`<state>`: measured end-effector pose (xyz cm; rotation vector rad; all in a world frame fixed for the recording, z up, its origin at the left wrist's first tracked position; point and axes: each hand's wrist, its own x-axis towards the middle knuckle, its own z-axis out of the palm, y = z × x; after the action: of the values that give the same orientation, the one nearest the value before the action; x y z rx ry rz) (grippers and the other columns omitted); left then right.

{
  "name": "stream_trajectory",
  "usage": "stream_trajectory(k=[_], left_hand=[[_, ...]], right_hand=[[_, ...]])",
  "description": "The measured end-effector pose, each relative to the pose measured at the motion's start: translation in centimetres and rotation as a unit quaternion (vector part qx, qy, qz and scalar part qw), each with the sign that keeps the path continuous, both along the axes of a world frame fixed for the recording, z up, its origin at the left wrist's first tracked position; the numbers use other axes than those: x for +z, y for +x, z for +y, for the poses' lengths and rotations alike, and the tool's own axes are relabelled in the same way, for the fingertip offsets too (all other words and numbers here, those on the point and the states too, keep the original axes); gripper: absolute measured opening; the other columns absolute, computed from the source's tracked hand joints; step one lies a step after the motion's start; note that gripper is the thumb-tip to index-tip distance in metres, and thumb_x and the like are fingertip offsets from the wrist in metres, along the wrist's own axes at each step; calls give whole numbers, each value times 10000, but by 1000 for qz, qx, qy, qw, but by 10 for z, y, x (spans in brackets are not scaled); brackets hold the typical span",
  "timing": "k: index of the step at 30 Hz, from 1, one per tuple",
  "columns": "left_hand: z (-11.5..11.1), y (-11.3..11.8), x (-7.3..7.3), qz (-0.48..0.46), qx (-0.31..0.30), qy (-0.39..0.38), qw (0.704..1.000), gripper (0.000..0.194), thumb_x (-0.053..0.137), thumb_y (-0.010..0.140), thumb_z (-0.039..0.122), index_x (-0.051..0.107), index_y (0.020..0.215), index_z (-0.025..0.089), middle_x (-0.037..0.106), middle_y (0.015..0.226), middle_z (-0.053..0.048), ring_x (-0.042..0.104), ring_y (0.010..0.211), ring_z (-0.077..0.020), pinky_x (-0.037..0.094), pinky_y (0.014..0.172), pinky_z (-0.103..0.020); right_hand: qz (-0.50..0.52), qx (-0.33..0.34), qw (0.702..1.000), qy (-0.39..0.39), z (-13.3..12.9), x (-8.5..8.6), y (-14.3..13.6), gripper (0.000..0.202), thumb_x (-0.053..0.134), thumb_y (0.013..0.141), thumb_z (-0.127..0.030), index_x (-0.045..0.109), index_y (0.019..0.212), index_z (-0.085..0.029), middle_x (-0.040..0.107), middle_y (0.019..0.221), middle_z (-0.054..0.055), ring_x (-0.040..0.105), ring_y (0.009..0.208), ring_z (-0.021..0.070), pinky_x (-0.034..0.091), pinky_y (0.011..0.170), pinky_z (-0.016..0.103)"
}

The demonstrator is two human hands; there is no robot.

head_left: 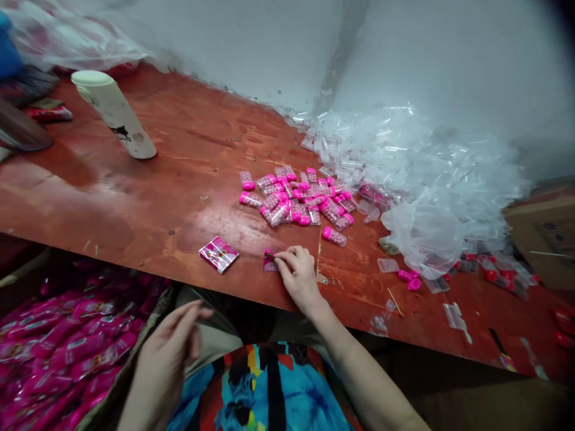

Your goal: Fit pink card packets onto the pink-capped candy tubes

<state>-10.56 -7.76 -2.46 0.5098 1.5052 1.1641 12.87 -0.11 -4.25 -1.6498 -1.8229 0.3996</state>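
My right hand [297, 272] is at the table's front edge, fingertips pinching a small pink printed wrapper [269, 261] that lies on the wood. Left of it sits a small stack of pink printed wrappers [219, 254]. Over my lap, beside the box, my left hand [173, 338] hangs with loosely bent fingers, slightly blurred, and nothing shows in it. Farther back on the table is a pile of small clear tubes with pink caps [294, 200], filled with pink beads or candies. One such tube [335, 236] lies apart, near my right hand.
A heap of clear empty plastic tubes [417, 161] leans against the wall at right, by a cardboard box [545, 227]. A pale bottle [114, 114] stands back left. Below the table edge, a box holds many pink wrapped packets [67, 341]. Pink and red caps lie at right.
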Motion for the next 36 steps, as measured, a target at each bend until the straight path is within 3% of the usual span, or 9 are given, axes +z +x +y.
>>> stream_trajectory(k=[3, 6, 9, 12, 14, 25, 29, 32, 36], left_hand=[[34, 55, 15, 16, -91, 38, 995, 498, 795, 639, 422, 677, 1073, 208, 721, 1020, -78, 407, 364, -45, 290, 338, -215], [57, 85, 16, 24, -186, 56, 981, 365, 764, 670, 416, 719, 927, 161, 655, 604, -7, 392, 348, -62, 277, 359, -199], [64, 100, 12, -24, -192, 35, 980, 300, 738, 691, 438, 684, 714, 144, 436, 365, 55, 324, 335, -57, 192, 361, -181], [62, 110, 8, -83, -180, 12, 980, 313, 768, 662, 430, 641, 673, 144, 463, 385, 48, 328, 354, -48, 184, 374, -173], [61, 114, 7, -95, -183, 2, 978, 325, 784, 652, 419, 611, 640, 144, 479, 392, 40, 349, 363, -49, 202, 380, -171], [73, 115, 10, -140, -219, -46, 965, 376, 791, 641, 426, 554, 569, 143, 435, 370, 44, 311, 369, -43, 191, 383, -175], [77, 114, 8, -129, -181, -42, 974, 380, 805, 633, 406, 550, 549, 136, 447, 388, 41, 302, 374, -35, 203, 380, -170], [80, 114, 10, -149, -161, -39, 975, 367, 820, 621, 386, 557, 561, 136, 434, 395, 49, 304, 380, -39, 208, 368, -170], [84, 118, 14, -201, -135, -43, 969, 348, 841, 609, 340, 558, 590, 138, 459, 442, 48, 346, 400, -47, 236, 359, -168]], right_hand=[[125, 48, 991, -5, -8, 10, 3, 135, 568, 921, -236, 703, 923, -225, 669, 891, 34, 580, 882, 191, 413, 832, 343], [229, 59, 971, -36, -17, 18, 3, 144, 577, 906, -258, 696, 985, -237, 680, 920, 31, 597, 891, 189, 446, 823, 333], [387, 10, 918, -84, -21, 18, 2, 246, 612, 865, -288, 637, 1104, -238, 672, 938, 20, 614, 849, 169, 481, 774, 301], [483, -28, 869, -105, -19, 14, 4, 273, 635, 832, -290, 600, 1093, -221, 650, 845, -2, 602, 749, 137, 482, 705, 262], [484, -45, 868, -104, -18, 13, 5, 239, 611, 845, -282, 592, 1072, -212, 606, 757, -22, 565, 669, 118, 457, 636, 233], [192, 78, 977, -46, -20, 15, 31, 262, 425, 945, -179, 602, 1130, -234, 684, 1024, 29, 637, 894, 158, 482, 806, 270], [34, -30, 999, 28, -2, 15, 74, 260, 438, 956, -219, 606, 1153, -193, 656, 1042, 91, 580, 979, 213, 446, 896, 352], [-116, -141, 982, 39, 17, 11, 109, 271, 488, 934, -230, 618, 1165, -173, 614, 1107, 138, 506, 1056, 271, 408, 909, 428], [-203, -147, 968, 0, 31, 4, 130, 314, 563, 899, -255, 615, 1193, -157, 621, 1081, 166, 506, 1026, 296, 406, 863, 438]])
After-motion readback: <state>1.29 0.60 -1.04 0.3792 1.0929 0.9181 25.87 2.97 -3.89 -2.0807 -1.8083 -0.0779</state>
